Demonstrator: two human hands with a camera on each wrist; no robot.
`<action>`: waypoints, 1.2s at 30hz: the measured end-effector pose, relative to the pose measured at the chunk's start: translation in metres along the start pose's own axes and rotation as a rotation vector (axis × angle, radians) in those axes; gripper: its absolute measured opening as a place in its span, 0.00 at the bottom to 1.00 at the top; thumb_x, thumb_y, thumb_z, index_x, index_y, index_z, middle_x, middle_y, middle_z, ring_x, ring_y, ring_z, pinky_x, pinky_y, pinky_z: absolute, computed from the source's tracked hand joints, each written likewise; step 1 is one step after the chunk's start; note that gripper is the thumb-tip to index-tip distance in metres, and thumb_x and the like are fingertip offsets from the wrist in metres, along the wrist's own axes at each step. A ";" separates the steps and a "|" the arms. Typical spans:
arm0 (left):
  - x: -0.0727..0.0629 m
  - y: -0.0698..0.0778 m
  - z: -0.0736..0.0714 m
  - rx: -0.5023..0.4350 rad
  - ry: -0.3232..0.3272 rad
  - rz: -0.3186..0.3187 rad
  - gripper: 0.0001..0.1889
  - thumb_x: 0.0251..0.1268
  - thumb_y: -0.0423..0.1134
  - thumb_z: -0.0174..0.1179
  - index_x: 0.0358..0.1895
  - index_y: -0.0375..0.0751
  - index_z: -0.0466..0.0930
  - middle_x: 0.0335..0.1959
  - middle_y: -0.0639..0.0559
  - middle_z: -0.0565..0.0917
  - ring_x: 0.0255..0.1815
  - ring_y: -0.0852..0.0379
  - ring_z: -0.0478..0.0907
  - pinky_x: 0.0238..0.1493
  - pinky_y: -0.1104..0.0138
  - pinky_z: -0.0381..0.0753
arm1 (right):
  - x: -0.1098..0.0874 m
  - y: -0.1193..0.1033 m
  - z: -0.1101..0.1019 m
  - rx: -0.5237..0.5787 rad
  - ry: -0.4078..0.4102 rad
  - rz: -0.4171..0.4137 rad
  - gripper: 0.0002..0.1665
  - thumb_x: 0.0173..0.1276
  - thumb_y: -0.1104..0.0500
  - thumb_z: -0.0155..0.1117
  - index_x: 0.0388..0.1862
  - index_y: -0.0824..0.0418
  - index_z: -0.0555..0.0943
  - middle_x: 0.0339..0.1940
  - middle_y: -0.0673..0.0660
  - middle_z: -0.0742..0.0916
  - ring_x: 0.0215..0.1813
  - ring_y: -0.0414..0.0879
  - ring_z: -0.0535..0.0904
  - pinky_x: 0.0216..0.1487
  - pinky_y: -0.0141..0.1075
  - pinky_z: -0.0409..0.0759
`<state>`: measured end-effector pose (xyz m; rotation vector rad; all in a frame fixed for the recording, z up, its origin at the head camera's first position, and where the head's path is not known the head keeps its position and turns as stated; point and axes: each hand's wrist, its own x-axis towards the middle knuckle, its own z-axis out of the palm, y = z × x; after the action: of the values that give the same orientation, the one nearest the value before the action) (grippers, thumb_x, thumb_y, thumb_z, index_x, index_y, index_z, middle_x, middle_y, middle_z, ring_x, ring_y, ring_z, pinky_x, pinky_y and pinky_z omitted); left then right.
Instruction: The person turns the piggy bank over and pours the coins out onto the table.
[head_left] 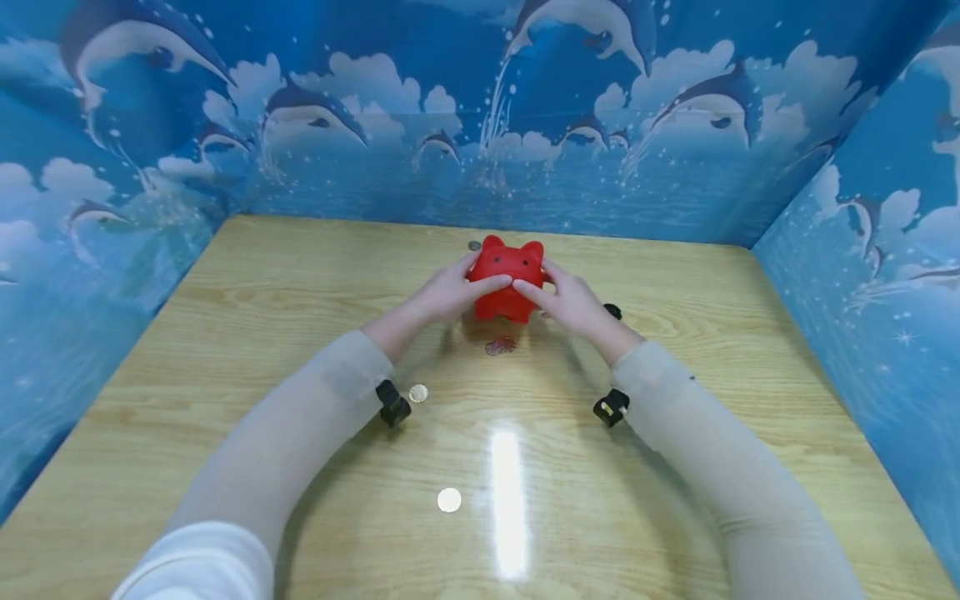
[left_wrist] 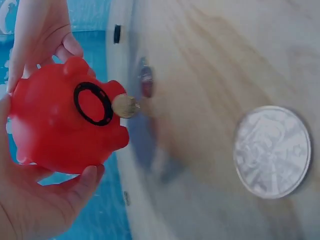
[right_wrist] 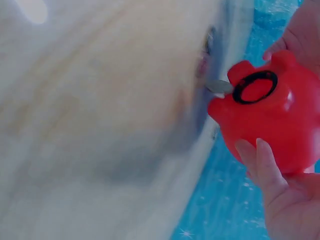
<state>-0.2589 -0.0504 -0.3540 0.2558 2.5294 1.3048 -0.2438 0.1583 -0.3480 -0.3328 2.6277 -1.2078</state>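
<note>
Both hands hold a red pig-shaped piggy bank [head_left: 506, 283] over the far part of the table, its eared face toward the head camera. My left hand [head_left: 450, 292] grips one side and my right hand [head_left: 567, 302] the other, thumbs lying across its front. Its underside shows a black-rimmed round opening [left_wrist: 93, 104] in the left wrist view. Right beside that opening and the feet, a gold-coloured coin [left_wrist: 126, 106] appears in front of the bank. The right wrist view shows this coin [right_wrist: 219, 86] edge-on. Below the bank, reddish, shiny coins [head_left: 500, 346] lie on the table.
On the wood-grain table [head_left: 337, 517] lie a silver coin [head_left: 418, 393], a bright round coin [head_left: 449, 500] nearer me and a dark coin [head_left: 475, 246] behind the bank. A small black round piece [head_left: 612, 311] is by my right wrist. Dolphin-print curtains [head_left: 450, 192] border the table.
</note>
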 end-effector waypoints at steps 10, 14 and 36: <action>-0.006 0.010 -0.006 0.121 0.455 0.984 0.50 0.43 0.36 0.74 0.70 0.35 0.51 0.72 0.41 0.52 0.70 0.52 0.55 0.58 0.62 0.71 | -0.002 0.000 -0.007 -0.216 0.529 -0.899 0.63 0.49 0.68 0.74 0.76 0.49 0.45 0.74 0.62 0.55 0.71 0.53 0.58 0.50 0.47 0.78; -0.007 0.007 -0.003 0.112 0.421 0.906 0.50 0.45 0.37 0.73 0.71 0.36 0.51 0.72 0.42 0.52 0.69 0.54 0.56 0.57 0.64 0.71 | -0.003 0.003 -0.005 -0.212 0.490 -0.859 0.59 0.51 0.67 0.73 0.75 0.57 0.47 0.74 0.62 0.55 0.71 0.52 0.57 0.48 0.47 0.79; -0.011 0.015 0.000 -0.044 0.365 0.671 0.47 0.49 0.39 0.71 0.72 0.44 0.52 0.72 0.48 0.53 0.69 0.53 0.56 0.58 0.64 0.71 | -0.008 -0.003 -0.003 -0.074 0.445 -0.653 0.50 0.56 0.63 0.70 0.73 0.62 0.54 0.72 0.57 0.62 0.65 0.51 0.69 0.47 0.43 0.80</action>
<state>-0.2478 -0.0454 -0.3396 1.0104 2.8275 1.7689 -0.2368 0.1611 -0.3425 -1.1223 3.0612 -1.5068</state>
